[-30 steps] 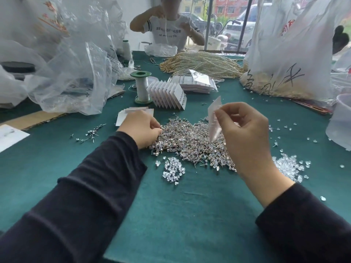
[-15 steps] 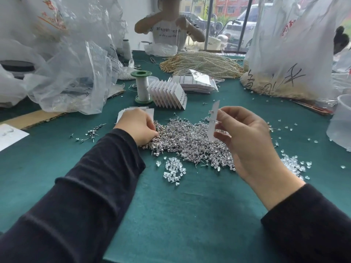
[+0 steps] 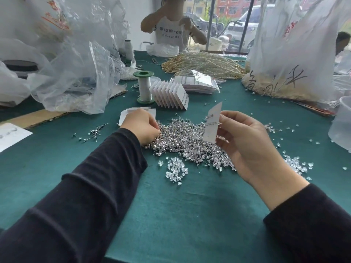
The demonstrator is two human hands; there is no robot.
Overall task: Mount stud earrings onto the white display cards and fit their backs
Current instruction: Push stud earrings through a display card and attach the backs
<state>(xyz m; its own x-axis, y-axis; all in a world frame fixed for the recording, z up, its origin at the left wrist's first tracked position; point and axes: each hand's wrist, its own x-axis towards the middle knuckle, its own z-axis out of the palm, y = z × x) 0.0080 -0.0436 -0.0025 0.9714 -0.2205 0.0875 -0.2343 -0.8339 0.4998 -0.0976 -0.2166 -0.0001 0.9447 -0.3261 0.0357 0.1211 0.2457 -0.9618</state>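
Card work mid-step. Right hand point(image 3: 247, 145) is pinching a white display card point(image 3: 213, 122) by its right edge, thumb and fingertips curled on it, and is holding it upright, slightly tilted, above the stud pile point(image 3: 190, 147). Card is already carrying a couple of short rows of studs in its upper half; lower half is looking bare. Left hand point(image 3: 141, 127) is digging into the left edge of the pile with fingers curled down. Fingertips are hidden, so I cannot tell whether it is actually pinching a stud.

Clear backs point(image 3: 175, 168) are lying in a small heap just in front of the pile, with more scattered off to the right. Blank cards point(image 3: 151, 111) are lying flat just behind the left hand. Finished cards point(image 3: 171, 93) are standing fanned farther back, beside a green-capped spool point(image 3: 144, 86). Everything is sitting on the green table point(image 3: 180, 215).

Handling, judging by look:
- **Card:** it is looking thin, light and easy to bend, so gripping the edge close to the holes is making sense, with fingers staying off the mounted studs.
- **Studs:** they are tiny, hard and shiny, and probably slipping and tangling in the heap. Taking one by the head end with the post pointing out is looking best.
- **Backs:** they are small, clear and easy to drop. Pinching one flat and pushing it onto the post behind the card is looking like the way to fit it.
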